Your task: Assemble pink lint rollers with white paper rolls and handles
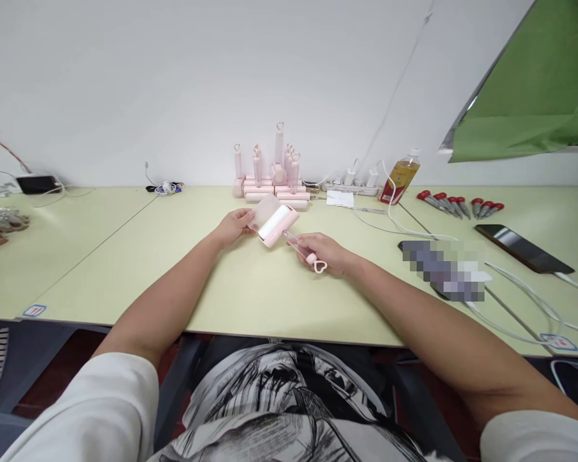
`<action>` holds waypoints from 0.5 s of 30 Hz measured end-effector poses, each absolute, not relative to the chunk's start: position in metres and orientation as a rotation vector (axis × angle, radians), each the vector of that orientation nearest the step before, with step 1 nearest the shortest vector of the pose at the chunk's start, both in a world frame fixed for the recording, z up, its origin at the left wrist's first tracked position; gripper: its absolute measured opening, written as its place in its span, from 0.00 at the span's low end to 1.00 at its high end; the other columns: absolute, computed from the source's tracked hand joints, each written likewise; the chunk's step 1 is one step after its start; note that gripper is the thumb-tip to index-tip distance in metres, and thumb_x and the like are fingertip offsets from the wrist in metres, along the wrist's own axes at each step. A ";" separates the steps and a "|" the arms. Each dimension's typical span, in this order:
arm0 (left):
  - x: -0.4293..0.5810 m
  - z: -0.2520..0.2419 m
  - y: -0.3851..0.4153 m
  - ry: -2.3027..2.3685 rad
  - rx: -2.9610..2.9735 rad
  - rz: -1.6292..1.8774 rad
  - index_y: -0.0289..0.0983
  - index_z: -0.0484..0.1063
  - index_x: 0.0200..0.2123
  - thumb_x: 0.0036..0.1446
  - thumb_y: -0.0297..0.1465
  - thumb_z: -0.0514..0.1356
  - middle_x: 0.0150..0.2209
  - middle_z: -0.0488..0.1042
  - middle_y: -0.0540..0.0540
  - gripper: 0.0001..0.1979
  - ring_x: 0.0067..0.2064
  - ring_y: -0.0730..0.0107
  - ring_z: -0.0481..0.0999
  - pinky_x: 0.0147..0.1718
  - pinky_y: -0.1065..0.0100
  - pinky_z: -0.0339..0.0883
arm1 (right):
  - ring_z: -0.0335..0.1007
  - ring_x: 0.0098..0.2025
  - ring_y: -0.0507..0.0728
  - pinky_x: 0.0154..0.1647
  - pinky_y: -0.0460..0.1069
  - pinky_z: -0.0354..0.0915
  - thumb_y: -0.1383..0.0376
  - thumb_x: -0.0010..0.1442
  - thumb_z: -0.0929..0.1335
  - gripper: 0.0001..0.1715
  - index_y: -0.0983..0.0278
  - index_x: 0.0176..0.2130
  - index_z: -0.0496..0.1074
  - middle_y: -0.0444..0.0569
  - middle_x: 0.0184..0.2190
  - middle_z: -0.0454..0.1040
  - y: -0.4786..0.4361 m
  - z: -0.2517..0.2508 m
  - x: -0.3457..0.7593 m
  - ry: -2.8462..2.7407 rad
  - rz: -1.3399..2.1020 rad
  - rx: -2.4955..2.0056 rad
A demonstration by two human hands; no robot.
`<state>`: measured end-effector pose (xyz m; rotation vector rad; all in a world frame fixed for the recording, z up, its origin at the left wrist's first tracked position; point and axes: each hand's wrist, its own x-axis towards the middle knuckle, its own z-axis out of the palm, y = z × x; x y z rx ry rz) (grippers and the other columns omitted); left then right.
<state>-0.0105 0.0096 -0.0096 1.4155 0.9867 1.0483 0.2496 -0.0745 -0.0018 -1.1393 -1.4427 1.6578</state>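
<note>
A pink lint roller with a white roll hangs just above the pale green table. My right hand grips its clear handle, whose heart-shaped loop pokes out below my fingers. My left hand pinches a translucent cover at the roller's far left side. Behind them, against the wall, stands a pile of more pink lint rollers, some upright and some lying stacked.
A drink bottle and a power strip sit at the back right, red-handled screwdrivers beyond. A black phone with white cables lies right. A black charger box sits far left.
</note>
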 end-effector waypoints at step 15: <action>0.024 0.013 -0.038 1.189 2.484 0.915 0.38 0.58 0.66 0.49 0.51 0.66 0.65 0.60 0.35 0.45 0.63 0.45 0.60 0.60 0.50 0.57 | 0.55 0.16 0.49 0.17 0.45 0.55 0.58 0.59 0.68 0.14 0.65 0.41 0.72 0.40 0.17 0.66 -0.078 0.010 0.247 -1.153 1.775 -1.030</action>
